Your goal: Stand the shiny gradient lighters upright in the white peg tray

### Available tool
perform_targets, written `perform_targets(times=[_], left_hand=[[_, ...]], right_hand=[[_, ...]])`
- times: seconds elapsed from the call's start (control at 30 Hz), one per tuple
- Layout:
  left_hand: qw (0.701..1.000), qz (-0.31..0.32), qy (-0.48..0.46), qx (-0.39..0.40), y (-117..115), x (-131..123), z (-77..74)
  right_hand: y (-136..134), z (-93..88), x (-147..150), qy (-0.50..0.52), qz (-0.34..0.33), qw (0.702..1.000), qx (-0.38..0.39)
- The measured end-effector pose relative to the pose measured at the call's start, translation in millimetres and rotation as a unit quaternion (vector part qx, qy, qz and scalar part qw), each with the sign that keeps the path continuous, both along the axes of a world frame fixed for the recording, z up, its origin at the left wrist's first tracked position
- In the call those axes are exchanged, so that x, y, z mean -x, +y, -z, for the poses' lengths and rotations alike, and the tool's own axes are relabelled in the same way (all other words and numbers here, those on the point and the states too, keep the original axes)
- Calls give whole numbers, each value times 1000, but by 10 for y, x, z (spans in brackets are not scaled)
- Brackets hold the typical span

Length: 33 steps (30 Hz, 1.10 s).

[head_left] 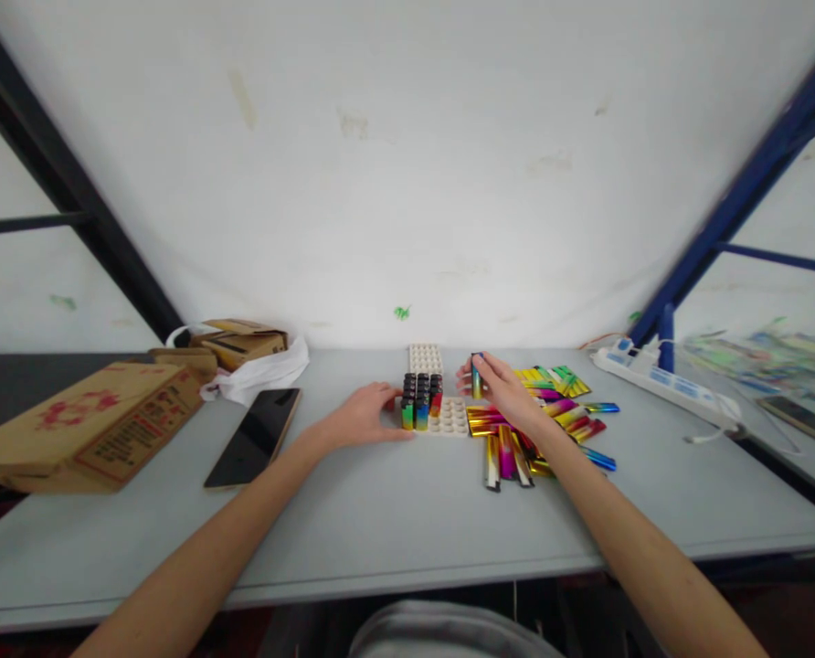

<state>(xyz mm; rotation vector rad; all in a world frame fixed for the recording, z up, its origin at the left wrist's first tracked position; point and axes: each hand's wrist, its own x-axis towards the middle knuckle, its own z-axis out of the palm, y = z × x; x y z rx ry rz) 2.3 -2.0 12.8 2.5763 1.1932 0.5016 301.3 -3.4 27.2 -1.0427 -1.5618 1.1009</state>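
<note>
My right hand [494, 382] is raised over the table with its fingers closed on a shiny tube [477, 376], blue at the top and yellow below, held upright. Several similar tubes with black tops stand in rows [422, 402] on the left part of a white tray with round hollows [453, 418]. Beside the tray's left edge rests my left hand [368, 414], fingers and thumb spread around the standing tubes, apparently holding nothing. Under and around my right wrist lies a loose pile of shiny, multicoloured, flat-looking pieces [505, 454], some with dark ends.
A second white tray [425, 357] lies behind, near the wall. On the left are a dark phone [255, 439], a white bag [267, 373] and cardboard boxes [99, 425]. A white power strip [672, 388] runs along the right, by a blue metal post [736, 206].
</note>
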Motion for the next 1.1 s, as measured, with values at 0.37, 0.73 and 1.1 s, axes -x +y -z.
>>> perform_targets(times=[0.37, 0.73, 1.1], left_hand=[[1000, -5, 13, 9, 4, -4, 4], [1000, -8, 12, 2, -12, 0, -9], [1000, -4, 17, 0, 12, 2, 20]], right_hand=[[-81, 32, 196, -61, 57, 995, -49], [-153, 50, 239, -151, 104, 977, -108], [-141, 91, 253, -179, 114, 970, -120]])
